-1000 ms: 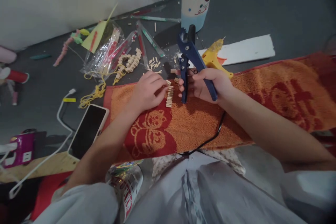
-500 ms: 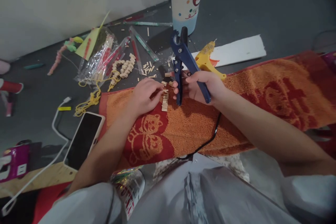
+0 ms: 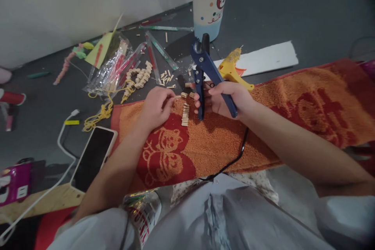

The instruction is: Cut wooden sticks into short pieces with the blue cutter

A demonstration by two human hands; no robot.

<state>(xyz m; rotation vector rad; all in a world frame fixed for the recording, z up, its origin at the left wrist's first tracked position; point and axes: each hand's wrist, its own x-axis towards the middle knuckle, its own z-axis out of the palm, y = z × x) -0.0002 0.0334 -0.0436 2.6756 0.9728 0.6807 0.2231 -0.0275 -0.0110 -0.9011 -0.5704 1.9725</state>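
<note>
My right hand is closed round the handles of a blue pipe cutter, whose jaws are spread and point away from me. My left hand has its thumb and forefinger pinched on a short wooden stick piece. Just right of those fingers, a row of short stick pieces lies side by side on the orange towel. A few small bundled pieces sit between my hands, close to the cutter's lower handle.
Loose cut pieces and a strung wooden piece lie beyond my left hand. Behind the cutter are a yellow glue gun, a white strip and a tall cup. A phone lies left.
My left hand has drawn back left from the row of pieces, with a stick piece in its fingertips. My right hand keeps the cutter in nearly the same place.
</note>
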